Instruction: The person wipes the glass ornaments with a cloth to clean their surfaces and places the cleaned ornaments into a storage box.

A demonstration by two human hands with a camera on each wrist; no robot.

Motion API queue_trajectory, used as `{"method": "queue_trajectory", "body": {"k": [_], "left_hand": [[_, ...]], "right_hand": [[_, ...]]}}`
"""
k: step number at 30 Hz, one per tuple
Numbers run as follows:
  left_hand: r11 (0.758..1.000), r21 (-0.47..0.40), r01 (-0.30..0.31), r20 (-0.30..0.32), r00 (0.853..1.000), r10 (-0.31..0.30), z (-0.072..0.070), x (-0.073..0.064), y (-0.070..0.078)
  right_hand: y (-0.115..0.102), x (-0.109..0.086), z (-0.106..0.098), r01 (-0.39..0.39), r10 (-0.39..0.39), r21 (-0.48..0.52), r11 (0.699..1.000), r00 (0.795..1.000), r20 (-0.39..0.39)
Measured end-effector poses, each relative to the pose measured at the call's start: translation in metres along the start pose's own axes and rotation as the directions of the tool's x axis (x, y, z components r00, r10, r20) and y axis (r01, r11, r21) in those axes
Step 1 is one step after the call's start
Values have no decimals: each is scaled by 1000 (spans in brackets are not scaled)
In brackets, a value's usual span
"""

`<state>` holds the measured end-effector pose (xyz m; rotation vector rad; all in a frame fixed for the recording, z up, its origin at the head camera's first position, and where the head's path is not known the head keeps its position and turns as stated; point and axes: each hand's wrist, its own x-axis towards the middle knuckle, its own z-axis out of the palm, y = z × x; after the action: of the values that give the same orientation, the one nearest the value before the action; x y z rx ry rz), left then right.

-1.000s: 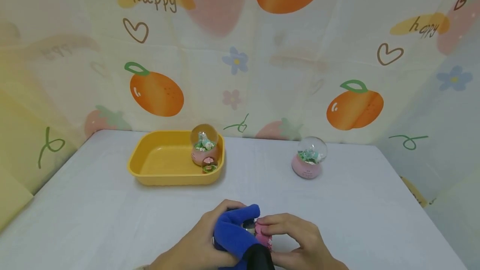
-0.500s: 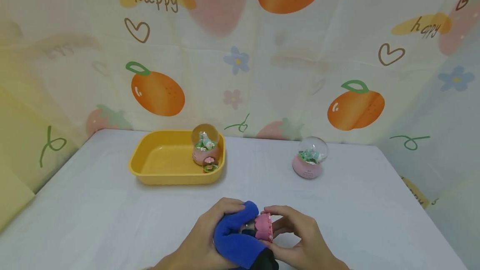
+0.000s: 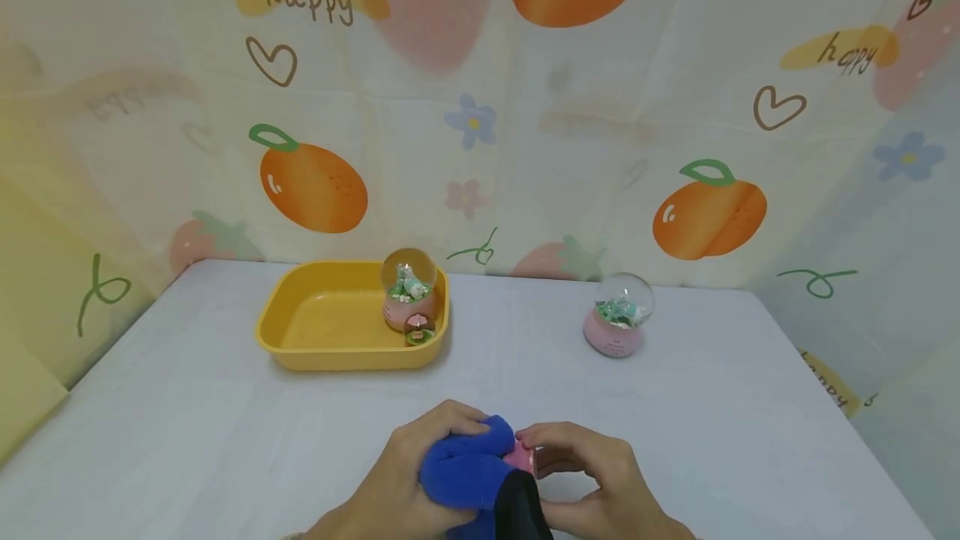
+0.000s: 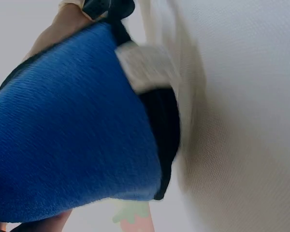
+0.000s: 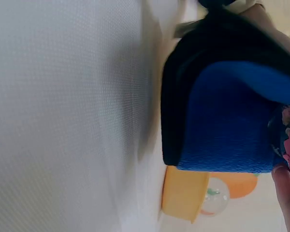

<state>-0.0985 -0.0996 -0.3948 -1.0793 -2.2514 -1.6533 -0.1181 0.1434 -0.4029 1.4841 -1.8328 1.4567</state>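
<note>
Now cloth (image 3: 463, 475) hides more of the pink ornament (image 3: 521, 457); left hand (image 3: 402, 472) grips cloth, right hand (image 3: 617, 480) holds ornament.

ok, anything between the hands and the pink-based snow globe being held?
The blue cloth, folded partly round the snow globe, lies between it and the left hand. Nothing visible separates the right hand from it; they touch.
</note>
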Motion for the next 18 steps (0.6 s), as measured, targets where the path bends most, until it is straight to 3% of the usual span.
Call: {"method": "queue_trajectory", "body": {"k": [4,7,11,12,14,15,18], "left_hand": [[999,-46,2,-15,1000,-2,-2,0,1],[983,-168,73,63,996,-63,-4,2,1],[921,-288,262,218,955,-203,-8,4,2],[907,-299,296,245,943,-226,-8,4,2],[897,-304,320,265,933,-243,-8,4,2],[898,-308,315,265,935,-236,-8,4,1],[937,-284,202,203,968,-147,-7,3,0]], "right_hand": [[-1,1,0,19,-19,-13,1000,1000,-9],[-2,2,-2,52,-53,-48,997,999,-13],[-5,4,-6,104,-104,-102,989,995,5],[-5,5,-7,117,-117,-110,987,993,12],[-5,8,-8,154,-152,-99,983,988,27],[-5,10,-8,173,-171,-91,981,985,34],[-3,13,-9,220,-216,-77,972,975,58]]}}
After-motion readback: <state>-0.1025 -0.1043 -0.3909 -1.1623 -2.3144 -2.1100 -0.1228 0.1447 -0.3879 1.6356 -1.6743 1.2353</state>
